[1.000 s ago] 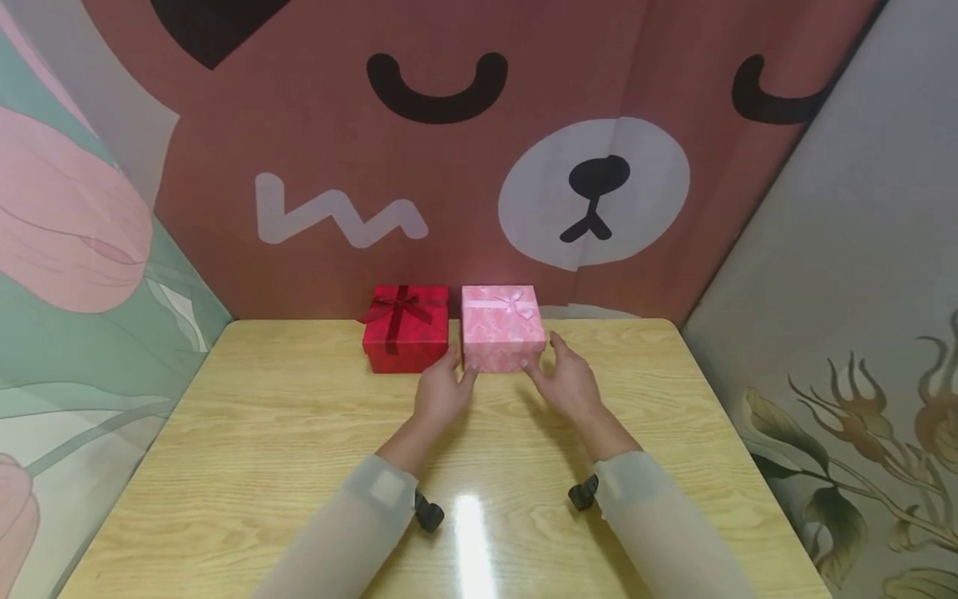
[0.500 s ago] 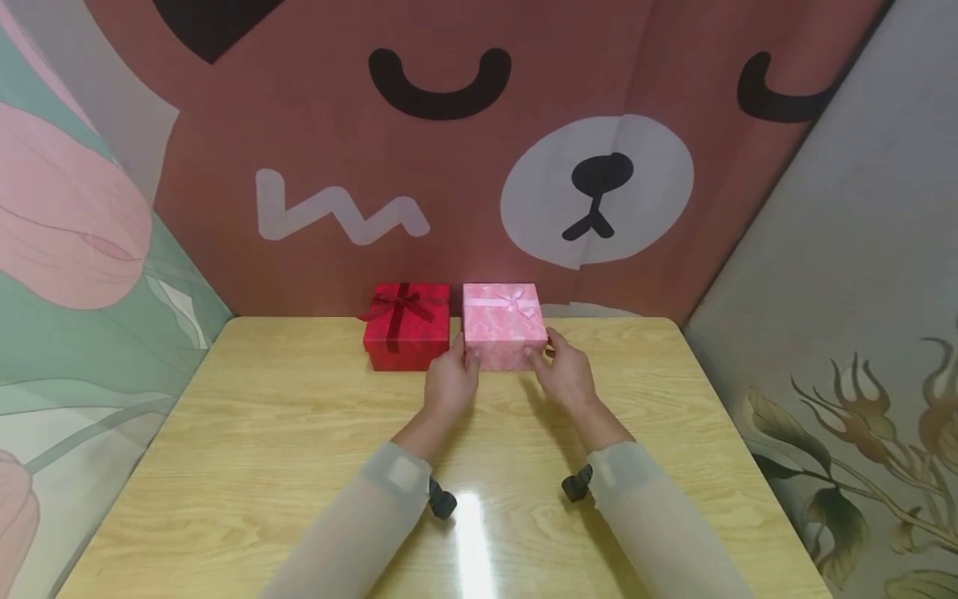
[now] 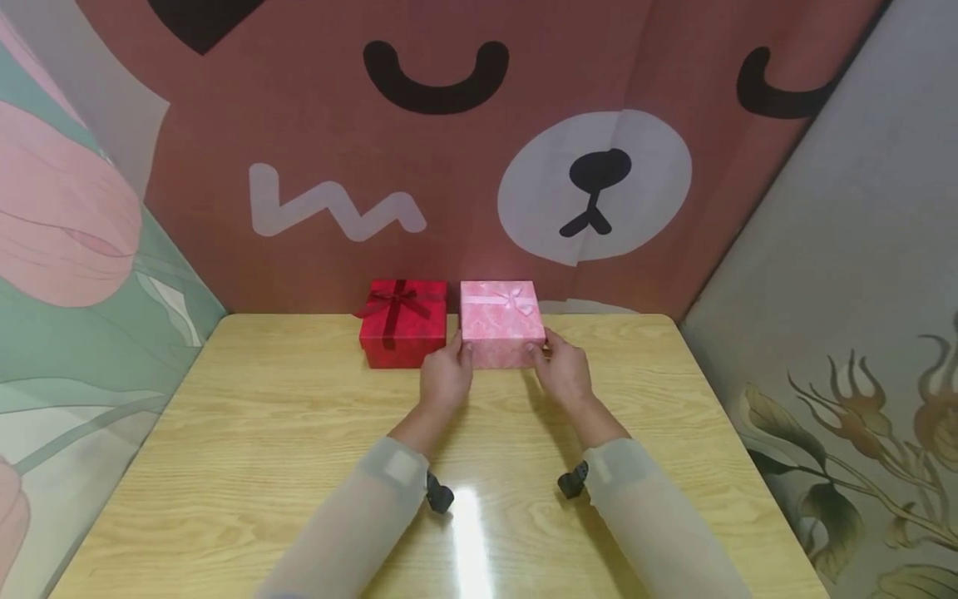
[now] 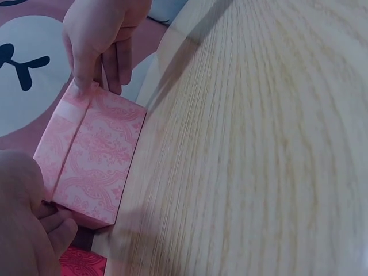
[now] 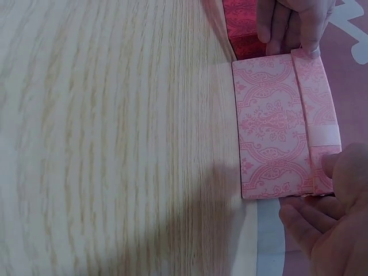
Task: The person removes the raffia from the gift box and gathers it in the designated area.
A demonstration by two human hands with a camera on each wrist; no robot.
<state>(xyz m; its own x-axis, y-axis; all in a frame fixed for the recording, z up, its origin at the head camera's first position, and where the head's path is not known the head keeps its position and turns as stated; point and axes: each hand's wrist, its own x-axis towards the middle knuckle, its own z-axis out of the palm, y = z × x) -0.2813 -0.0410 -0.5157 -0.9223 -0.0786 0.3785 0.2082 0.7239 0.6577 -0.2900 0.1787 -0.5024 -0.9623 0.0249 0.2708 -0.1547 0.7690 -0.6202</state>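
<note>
A pink patterned gift box (image 3: 501, 333) with a ribbon bow on its lid stands at the back edge of the table. My left hand (image 3: 446, 374) grips its left front corner, thumb on the front and fingers along the side. At the right front corner, my right hand (image 3: 565, 370) pinches the lid's edge the same way. The lid (image 5: 315, 115) sits on the box in the right wrist view. Just left of it is a red gift box (image 3: 404, 329) with a dark red ribbon; my left fingers lie in the narrow gap between the two boxes.
The light wood table (image 3: 299, 466) stretches toward me. Behind it hangs a brown bear-print backdrop (image 3: 337, 125), close to both boxes. Patterned panels (image 3: 823, 249) flank the table's sides. A small black camera (image 3: 439, 495) hangs at each sleeve cuff.
My hands have closed in on the pink box from both sides, and the thumbs now press its front corners. Both boxes have stayed in place on the table.
</note>
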